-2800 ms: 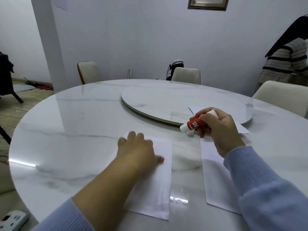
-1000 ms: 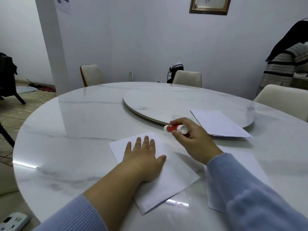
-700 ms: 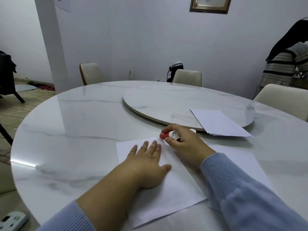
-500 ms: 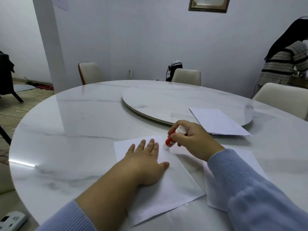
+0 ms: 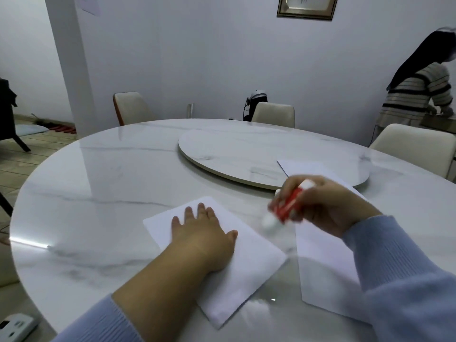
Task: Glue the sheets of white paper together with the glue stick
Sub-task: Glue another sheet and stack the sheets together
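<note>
left hand: flat, fingers straight and spread, palm down, pressing on the near sheet; fingertips point to 12 o'clock.
right hand: fingers curled round the glue stick, lifted off the counter, blurred.
glue stick: red body, white ends, tilted, lower white tip toward 7 o'clock, upper end toward 1 o'clock; the lower tip hangs above the bare strip between the two near sheets; too blurred to tell cap on or off.
near sheet: white paper, lying flat and turned askew, one corner toward 6 o'clock at the counter's near edge, under the left hand.
second sheet: white paper, flat, at 3 o'clock of the near sheet, just beside it with a narrow gap, partly hidden by the right sleeve.
far sheets: white paper at 1 o'clock, lying on the turntable's rim and hanging over onto the counter, behind the right hand; cannot tell how many.
counter: round, white marble look, glossy.
turntable: round marble disc, middle of the counter, at 12 o'clock.
sleeves: light blue knit, both arms.
chairs: cream, around the far side.
other person: striped top, standing at 2 o'clock, well apart, turned away.
picture frame: on the wall, 12 o'clock.
</note>
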Available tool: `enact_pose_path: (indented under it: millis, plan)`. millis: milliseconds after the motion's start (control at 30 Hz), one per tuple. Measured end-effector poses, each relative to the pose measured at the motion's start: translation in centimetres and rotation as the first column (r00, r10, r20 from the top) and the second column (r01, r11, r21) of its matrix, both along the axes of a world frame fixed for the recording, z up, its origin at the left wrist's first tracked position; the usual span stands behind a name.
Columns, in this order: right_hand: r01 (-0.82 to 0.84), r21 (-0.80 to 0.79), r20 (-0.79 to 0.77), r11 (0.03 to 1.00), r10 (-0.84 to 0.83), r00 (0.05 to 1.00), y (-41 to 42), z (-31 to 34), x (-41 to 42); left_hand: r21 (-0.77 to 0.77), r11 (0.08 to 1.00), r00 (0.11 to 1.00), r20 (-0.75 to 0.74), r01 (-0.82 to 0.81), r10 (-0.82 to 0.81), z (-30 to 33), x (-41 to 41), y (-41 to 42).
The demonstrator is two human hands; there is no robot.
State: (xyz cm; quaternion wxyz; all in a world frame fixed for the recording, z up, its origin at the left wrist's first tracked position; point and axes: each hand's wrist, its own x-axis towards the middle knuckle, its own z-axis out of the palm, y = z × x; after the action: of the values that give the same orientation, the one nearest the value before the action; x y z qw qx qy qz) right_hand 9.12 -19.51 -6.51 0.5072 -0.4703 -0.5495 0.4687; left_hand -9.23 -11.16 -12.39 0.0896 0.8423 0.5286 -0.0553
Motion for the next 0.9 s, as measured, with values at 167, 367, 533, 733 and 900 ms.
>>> enact_pose_path:
  millis: [167, 367, 533, 733, 900]
  plan:
    - [0.546, 0.125, -0.601, 0.829, -0.374, 0.706, 1.0, -1.0, 2.0, 0.068, 0.995, 0.997, 0.024, -0.077, 0.076, 0.5, 0.3, -0.6]
    - [0.793, 0.168, -0.049, 0.586, -0.798, 0.6, 2.5, -3.1, 2.5, -0.053, 0.999, 1.0, 0.014, -0.006, 0.006, 0.5, -0.2, 0.0]
    - [0.772, 0.151, 0.226, 0.617, -0.782, 0.581, 3.3, -4.2, 1.8, 0.044, 0.998, 0.999, -0.037, -0.036, 0.038, 0.5, 0.4, -1.4]
    - [0.702, 0.222, 0.456, 0.676, -0.709, 0.539, 4.3, -4.6, 0.5, 0.153, 0.988, 0.996, -0.087, -0.018, 0.032, 0.2, 0.9, -2.1]
    - [0.695, 0.238, 0.499, 0.679, -0.699, 0.512, 5.2, -5.1, 0.4, 0.174, 0.985, 0.994, -0.104, 0.004, 0.014, 0.1, 1.0, -2.5]
